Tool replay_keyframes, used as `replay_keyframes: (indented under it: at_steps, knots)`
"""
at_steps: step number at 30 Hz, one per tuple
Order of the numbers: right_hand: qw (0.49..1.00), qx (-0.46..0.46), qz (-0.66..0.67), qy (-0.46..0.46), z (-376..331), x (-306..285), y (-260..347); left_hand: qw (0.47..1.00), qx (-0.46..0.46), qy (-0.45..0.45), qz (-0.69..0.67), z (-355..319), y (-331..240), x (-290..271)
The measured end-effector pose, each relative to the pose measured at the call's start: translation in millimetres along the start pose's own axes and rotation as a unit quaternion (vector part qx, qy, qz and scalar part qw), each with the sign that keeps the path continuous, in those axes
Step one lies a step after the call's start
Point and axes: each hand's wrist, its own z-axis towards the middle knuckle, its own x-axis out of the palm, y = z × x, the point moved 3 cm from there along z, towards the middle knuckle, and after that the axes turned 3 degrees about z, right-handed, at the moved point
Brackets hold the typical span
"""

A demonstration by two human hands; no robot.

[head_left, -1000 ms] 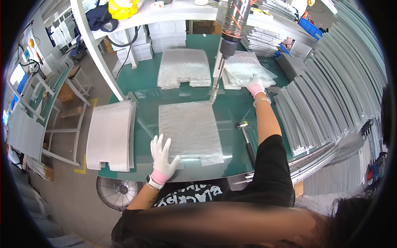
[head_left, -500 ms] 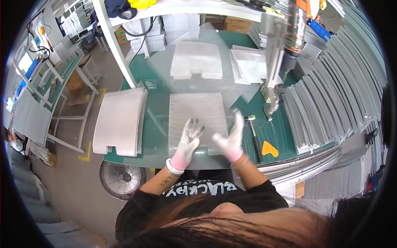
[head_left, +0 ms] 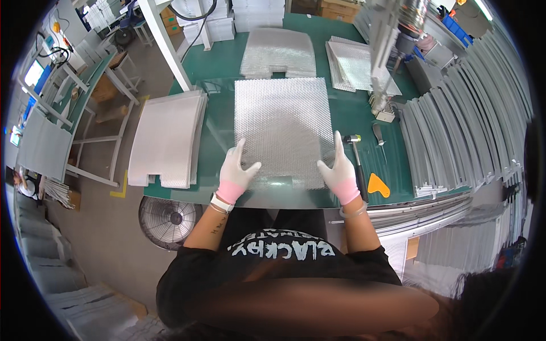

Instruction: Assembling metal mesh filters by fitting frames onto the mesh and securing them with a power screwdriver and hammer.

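A silvery mesh sheet (head_left: 281,122) lies flat on the green table in front of me. My left hand (head_left: 237,167), in a white glove with a pink cuff, is at its lower left edge, index finger stretched out along the side and thumb apart. At the opposite edge, my right hand (head_left: 340,167), gloved alike, mirrors it with index finger straight and thumb pointing inward. Both hands touch or nearly touch the sheet; neither visibly grips it. Just right of my right hand lies a hammer (head_left: 359,165) with a black handle.
A yellow scraper (head_left: 378,185) and a screwdriver-like tool (head_left: 379,136) lie right of the hammer. White notched panels (head_left: 166,139) are stacked at the left. More mesh sheets (head_left: 277,52) lie beyond, others (head_left: 358,65) at far right. A powered driver (head_left: 409,28) hangs above; metal panels (head_left: 460,119) stand in rows.
My hands have moved apart, from over the sheet to its two side edges. A blurred translucent mesh stretched across the table's far part before; now a mesh sheet lies squarely between my hands.
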Motion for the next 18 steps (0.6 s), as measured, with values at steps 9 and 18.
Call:
replay_keyframes:
  at_steps: [9,18]
  knots:
    - [0.985,0.108,-0.075,0.116,9,44,-36,0.979,-0.099,0.126,0.127,8,19,17]
    - [0.99,0.049,-0.06,0.118,10,54,-66,0.978,-0.081,0.122,0.15,7,27,21]
